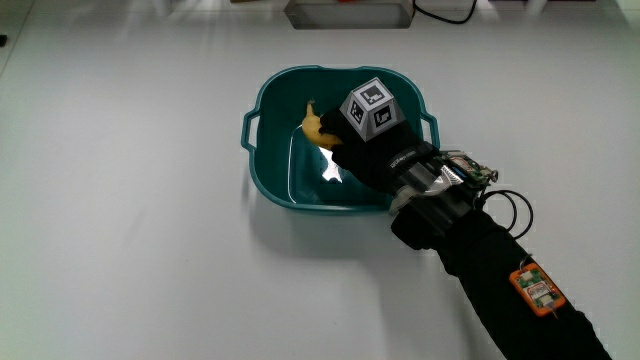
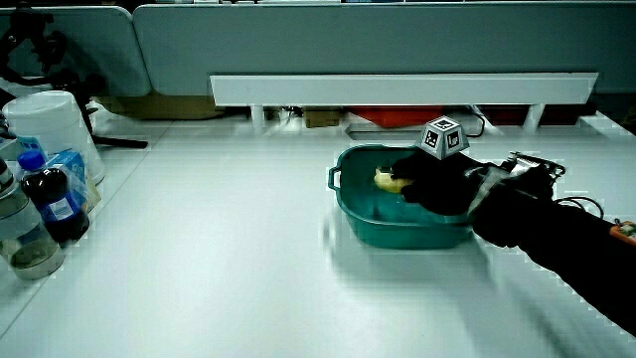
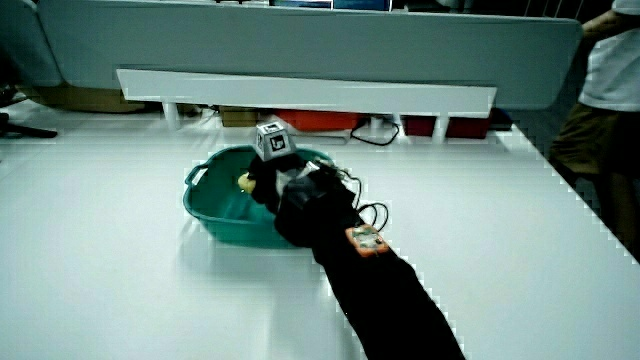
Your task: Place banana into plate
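My hand [image 1: 362,148] is down inside the teal basin [image 1: 268,168], which stands on the white desk [image 1: 130,200] about midway across it and well in from every edge. The basin is squarish with rounded corners and a small loop handle on each of two facing sides; its glossy floor throws back a bright glare just beside my glove. The banana [image 1: 317,128] lies in the basin, against the wall farther from me, with its yellow tip poking out from under my hand. In a side view the banana [image 2: 389,180] shows as a small yellow patch at my fingertips, and in a side view [image 3: 244,181] it peeks out next to the glove. My fingers are curled down over it and seem to grip it, though the glove covers most of the fruit.

The patterned cube [image 1: 369,108] on the back of my hand shows black-and-white square markings, with no readable words. My forearm [image 1: 490,265] crosses the basin's rim on the side nearer to me, and a small orange device [image 1: 535,287] with a pale label sits on the sleeve; its print is too small to read. At the desk's edge in a side view stand a dark bottle [image 2: 55,204] with a blue label, unreadable, and a white tub [image 2: 50,124].
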{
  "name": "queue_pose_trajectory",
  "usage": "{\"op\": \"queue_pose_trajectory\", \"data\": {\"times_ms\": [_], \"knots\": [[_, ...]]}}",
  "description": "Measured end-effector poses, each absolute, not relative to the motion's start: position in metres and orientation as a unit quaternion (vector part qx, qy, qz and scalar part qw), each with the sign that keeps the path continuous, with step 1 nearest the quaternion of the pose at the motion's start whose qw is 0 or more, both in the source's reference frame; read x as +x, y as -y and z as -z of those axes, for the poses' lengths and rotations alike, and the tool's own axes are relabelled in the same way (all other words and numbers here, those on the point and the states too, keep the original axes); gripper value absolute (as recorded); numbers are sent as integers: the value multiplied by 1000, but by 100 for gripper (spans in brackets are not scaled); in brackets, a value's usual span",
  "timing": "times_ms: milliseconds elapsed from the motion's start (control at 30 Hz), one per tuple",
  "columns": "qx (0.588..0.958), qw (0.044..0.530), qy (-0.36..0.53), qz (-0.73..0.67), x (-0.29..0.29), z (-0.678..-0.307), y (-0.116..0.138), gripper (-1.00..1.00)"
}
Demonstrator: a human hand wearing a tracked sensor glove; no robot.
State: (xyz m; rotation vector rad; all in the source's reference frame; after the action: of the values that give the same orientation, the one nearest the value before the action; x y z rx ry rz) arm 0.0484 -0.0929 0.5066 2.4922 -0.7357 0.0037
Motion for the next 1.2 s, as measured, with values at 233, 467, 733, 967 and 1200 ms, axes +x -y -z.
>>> {"op": "queue_pose_trajectory", "data": {"times_ms": [233, 467, 733, 967, 1200], "knots": [[923, 277, 267, 14, 46, -518, 95, 0], [911, 292, 290, 29, 27, -517, 102, 0], [900, 313, 301, 34, 19, -521, 103, 0], [891, 338, 301, 39, 21, -533, 105, 0], [889, 346, 296, 48, 23, -534, 104, -25]]}}
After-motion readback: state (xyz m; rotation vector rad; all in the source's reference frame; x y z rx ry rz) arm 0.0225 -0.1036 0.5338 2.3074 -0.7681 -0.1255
